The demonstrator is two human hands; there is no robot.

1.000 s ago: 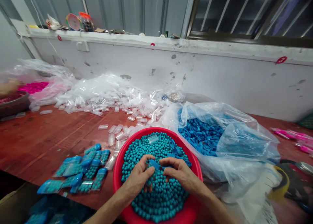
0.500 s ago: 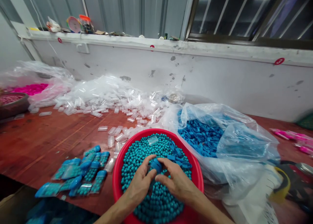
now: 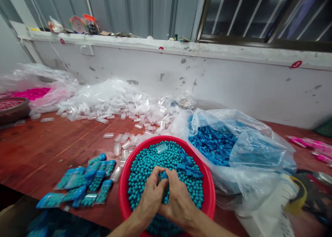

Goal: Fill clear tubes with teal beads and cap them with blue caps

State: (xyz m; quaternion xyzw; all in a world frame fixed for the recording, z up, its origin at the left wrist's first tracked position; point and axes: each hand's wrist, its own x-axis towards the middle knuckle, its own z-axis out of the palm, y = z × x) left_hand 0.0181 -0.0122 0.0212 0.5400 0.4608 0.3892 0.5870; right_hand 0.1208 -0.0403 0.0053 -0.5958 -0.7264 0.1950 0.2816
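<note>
Both my hands are over a red plastic basin [image 3: 122, 185] of small round teal beads [image 3: 145, 161]. My left hand [image 3: 151, 192] and my right hand [image 3: 178, 197] close together around a small blue cap [image 3: 164, 175], which shows between the fingertips. Fingers hide whatever is beneath the cap. Several blue scoop-shaped caps [image 3: 188, 169] lie on the beads at the right, and a clear empty plastic case [image 3: 162, 148] rests on them at the back. Left of the basin is a group of blue-capped clear cases [image 3: 97, 182] filled with teal beads.
Behind the basin spreads a heap of clear plastic cases [image 3: 111, 102]. An open plastic bag [image 3: 249, 147] of blue caps touches the basin's right side. Yellow-handled scissors [image 3: 298, 193] lie at right. A brown bowl [image 3: 15, 112] and pink pieces [image 3: 32, 93] are far left on the red table [image 3: 33, 147].
My hands have drawn closer together, and my right hand has turned inward with its fingers folded over the blue cap. Less of the cap shows now.
</note>
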